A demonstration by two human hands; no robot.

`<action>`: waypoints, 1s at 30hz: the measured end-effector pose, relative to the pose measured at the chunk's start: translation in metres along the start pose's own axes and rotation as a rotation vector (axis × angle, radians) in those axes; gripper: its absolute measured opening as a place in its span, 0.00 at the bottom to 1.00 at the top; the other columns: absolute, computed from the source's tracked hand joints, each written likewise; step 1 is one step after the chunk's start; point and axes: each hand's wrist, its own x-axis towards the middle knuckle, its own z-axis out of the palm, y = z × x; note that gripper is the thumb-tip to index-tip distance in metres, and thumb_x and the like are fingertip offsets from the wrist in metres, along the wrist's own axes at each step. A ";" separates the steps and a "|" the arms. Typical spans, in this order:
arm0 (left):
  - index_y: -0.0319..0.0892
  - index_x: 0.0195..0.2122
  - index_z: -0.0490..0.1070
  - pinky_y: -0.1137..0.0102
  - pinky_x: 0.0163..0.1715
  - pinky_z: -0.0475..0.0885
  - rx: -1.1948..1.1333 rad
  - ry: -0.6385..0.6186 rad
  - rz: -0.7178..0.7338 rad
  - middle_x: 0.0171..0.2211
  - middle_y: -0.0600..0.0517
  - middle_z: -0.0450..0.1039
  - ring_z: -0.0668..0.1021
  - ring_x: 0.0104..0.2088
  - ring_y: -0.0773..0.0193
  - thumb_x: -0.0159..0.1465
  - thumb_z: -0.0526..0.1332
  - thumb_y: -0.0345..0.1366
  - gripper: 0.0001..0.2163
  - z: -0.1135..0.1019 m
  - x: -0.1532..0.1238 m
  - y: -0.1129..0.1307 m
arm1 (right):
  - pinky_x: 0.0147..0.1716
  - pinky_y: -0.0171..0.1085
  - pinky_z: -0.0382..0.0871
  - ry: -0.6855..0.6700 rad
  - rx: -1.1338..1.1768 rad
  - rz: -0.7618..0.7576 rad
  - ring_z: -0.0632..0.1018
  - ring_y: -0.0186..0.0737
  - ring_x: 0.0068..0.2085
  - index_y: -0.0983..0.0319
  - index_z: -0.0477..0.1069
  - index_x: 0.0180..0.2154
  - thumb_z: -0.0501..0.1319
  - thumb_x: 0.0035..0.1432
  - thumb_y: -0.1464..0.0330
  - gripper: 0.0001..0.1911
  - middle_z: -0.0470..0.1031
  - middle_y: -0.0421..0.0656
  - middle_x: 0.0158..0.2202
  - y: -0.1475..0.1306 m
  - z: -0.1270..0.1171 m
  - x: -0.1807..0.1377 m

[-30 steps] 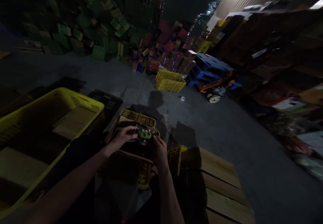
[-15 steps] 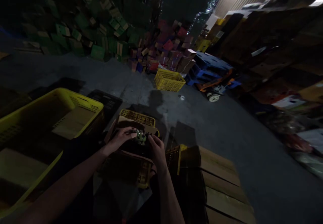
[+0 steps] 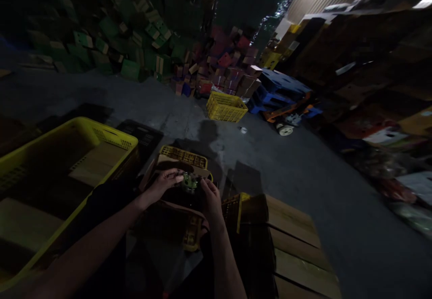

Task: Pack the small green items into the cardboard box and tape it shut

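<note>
Between my two hands is a small, shiny, pale-green item [image 3: 190, 183] with dark spots; it is too dim to tell its kind. My left hand [image 3: 165, 183] is closed, its thumb and fingers pinching the item's left side. On the other side my right hand [image 3: 210, 193] is closed too, fingertips pressed together at the item's right edge. Both hands are above an open cardboard box [image 3: 162, 159] with a dark inside. The box rests on a yellow crate [image 3: 191, 236], with more yellow lattice [image 3: 184, 155] showing behind it.
A big yellow tub [image 3: 81, 126] holding cardboard stands at left. Stacked flat cartons [image 3: 297, 231] lie at right. Farther off are a yellow crate [image 3: 227, 108], blue pallets [image 3: 283, 83], a pallet jack [image 3: 286, 114] and heaps of green boxes [image 3: 130, 69]. A white roll [image 3: 243, 130] lies on the floor.
The pale-green item has turned slightly between my hands. My right fingertips have shifted a little to the right; my left hand is almost unmoved.
</note>
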 end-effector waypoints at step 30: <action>0.48 0.67 0.67 0.60 0.50 0.76 0.022 -0.107 -0.198 0.67 0.38 0.67 0.77 0.60 0.45 0.63 0.66 0.60 0.35 -0.010 -0.011 0.006 | 0.37 0.36 0.73 0.010 -0.084 -0.074 0.79 0.40 0.35 0.58 0.82 0.35 0.77 0.49 0.59 0.13 0.83 0.40 0.35 0.011 -0.014 0.006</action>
